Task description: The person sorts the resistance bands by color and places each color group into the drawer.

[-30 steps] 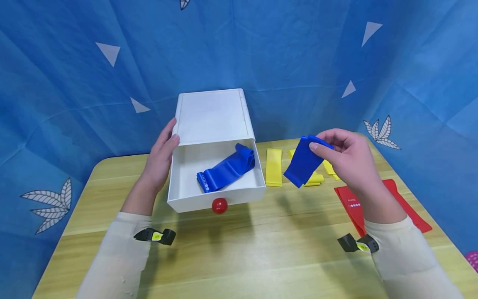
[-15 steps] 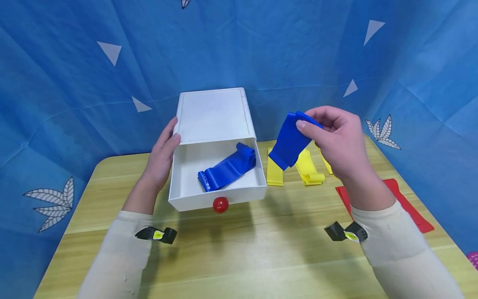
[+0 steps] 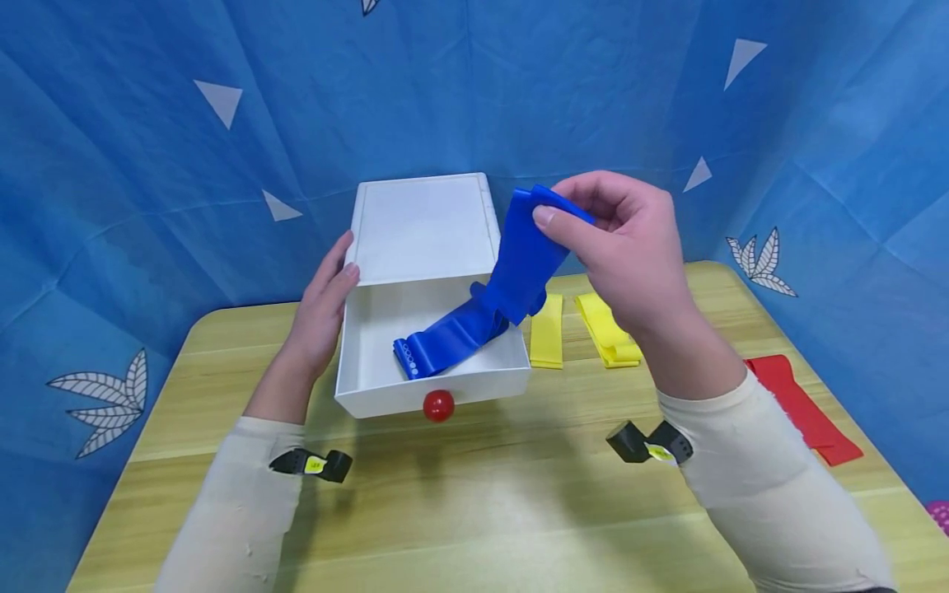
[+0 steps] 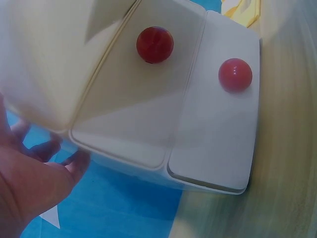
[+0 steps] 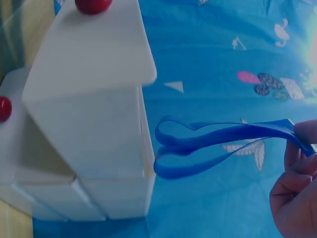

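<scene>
On the wooden table (image 3: 474, 502) the white drawer box (image 3: 423, 226) has its top drawer (image 3: 433, 387) pulled out, a blue band (image 3: 445, 339) inside, steadied by the flat-fingered left hand (image 3: 320, 309) – the right hand (image 3: 619, 247) pinches a second blue band (image 3: 528, 263) above the drawer's right edge, so this looks like the carry-over step – what remains, likely, is lowering and letting go

A light wooden table (image 3: 474, 494) with rounded corners carried everything. A white drawer box (image 3: 423, 239) sat toward its far side, the drawer (image 3: 433, 387) pulled out toward the near edge. Just right of it lay two yellow bands (image 3: 546, 331) (image 3: 610, 329), and farther right a red band (image 3: 804, 412).
</scene>
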